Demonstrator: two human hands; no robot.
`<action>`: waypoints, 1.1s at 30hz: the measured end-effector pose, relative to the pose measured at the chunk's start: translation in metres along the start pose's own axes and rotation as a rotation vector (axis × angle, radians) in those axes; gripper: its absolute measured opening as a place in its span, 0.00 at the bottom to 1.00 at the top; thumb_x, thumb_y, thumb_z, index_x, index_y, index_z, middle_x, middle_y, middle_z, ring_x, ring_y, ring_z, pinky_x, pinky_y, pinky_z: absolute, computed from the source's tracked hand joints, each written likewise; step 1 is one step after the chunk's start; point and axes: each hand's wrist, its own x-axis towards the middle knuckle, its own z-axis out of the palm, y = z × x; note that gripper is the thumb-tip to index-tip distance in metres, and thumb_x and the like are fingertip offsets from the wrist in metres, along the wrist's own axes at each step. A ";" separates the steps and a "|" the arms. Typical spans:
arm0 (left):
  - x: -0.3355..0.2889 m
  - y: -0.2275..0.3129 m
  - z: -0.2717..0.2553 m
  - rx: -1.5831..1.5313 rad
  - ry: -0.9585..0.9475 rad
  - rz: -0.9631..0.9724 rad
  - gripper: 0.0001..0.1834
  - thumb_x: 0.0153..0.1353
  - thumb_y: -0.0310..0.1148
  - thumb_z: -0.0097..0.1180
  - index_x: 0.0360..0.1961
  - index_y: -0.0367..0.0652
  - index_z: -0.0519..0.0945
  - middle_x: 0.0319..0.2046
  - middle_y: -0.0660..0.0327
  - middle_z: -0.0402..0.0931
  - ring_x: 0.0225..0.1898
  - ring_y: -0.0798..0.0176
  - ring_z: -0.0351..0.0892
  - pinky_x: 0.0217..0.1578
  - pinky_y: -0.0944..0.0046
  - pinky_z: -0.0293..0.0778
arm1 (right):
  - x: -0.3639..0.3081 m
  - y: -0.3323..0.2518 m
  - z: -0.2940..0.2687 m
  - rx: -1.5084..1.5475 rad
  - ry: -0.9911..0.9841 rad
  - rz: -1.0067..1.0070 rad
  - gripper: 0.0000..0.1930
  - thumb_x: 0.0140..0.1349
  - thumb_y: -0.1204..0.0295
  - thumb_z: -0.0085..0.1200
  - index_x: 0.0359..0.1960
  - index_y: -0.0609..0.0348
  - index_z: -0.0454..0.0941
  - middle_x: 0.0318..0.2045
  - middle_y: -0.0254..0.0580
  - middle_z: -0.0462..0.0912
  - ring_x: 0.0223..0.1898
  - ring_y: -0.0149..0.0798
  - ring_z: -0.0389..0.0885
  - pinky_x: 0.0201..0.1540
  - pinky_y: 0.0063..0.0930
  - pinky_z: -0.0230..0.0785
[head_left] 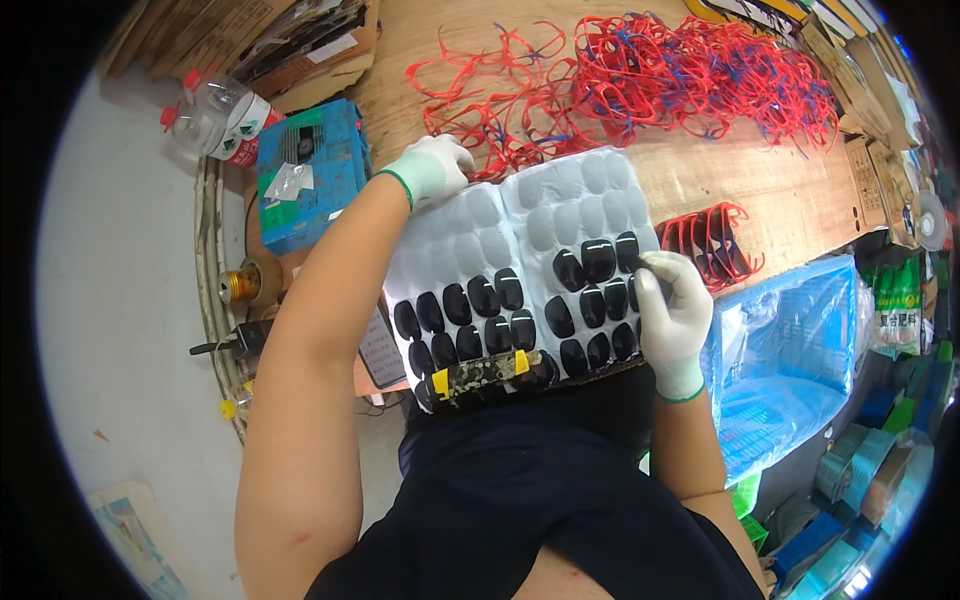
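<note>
A pale moulded tray (540, 235) in two halves leans against my lap and the table edge, with dark sunglass lenses (597, 260) in the lower pockets of both halves. The upper pockets hold none. My left hand (432, 168), in a white glove, is curled at the tray's top left edge beside red glasses frames (495, 135); what its fingers hold is hidden. At the tray's right edge, my gloved right hand (675, 315) has thumb and fingertips closed at a dark lens (627, 252). Yellow and dark tape (480, 376) crosses the tray's lower left.
A large tangled heap of red frames (700, 75) covers the table's far side. More frames with dark lenses (712, 245) stand in a row at right. A blue machine (312, 170) and plastic bottle (225, 110) are left; a plastic-lined blue crate (785, 370) is right.
</note>
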 end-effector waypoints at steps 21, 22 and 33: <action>-0.187 0.090 0.034 -2.058 0.293 0.410 0.11 0.69 0.25 0.43 0.50 0.37 0.70 0.47 0.49 0.77 0.49 0.53 0.80 0.54 0.52 0.77 | -0.013 -0.060 0.024 0.012 -0.489 -0.363 0.09 0.51 0.76 0.65 0.35 0.59 0.82 0.57 0.57 0.77 0.61 0.60 0.73 0.64 0.48 0.65; -0.191 0.096 0.036 -2.164 0.266 0.414 0.11 0.69 0.25 0.42 0.51 0.38 0.70 0.48 0.49 0.76 0.50 0.52 0.80 0.54 0.52 0.77 | -0.013 -0.065 0.030 -0.044 -0.469 -0.394 0.09 0.51 0.75 0.66 0.35 0.59 0.81 0.55 0.55 0.78 0.60 0.61 0.74 0.64 0.50 0.65; -0.215 0.098 0.056 -1.659 0.655 0.225 0.34 0.63 0.34 0.55 0.69 0.38 0.58 0.65 0.49 0.63 0.68 0.52 0.62 0.65 0.51 0.62 | -0.025 -0.056 0.018 0.267 -0.546 -0.243 0.07 0.54 0.81 0.62 0.34 0.65 0.79 0.40 0.49 0.85 0.53 0.55 0.83 0.57 0.42 0.75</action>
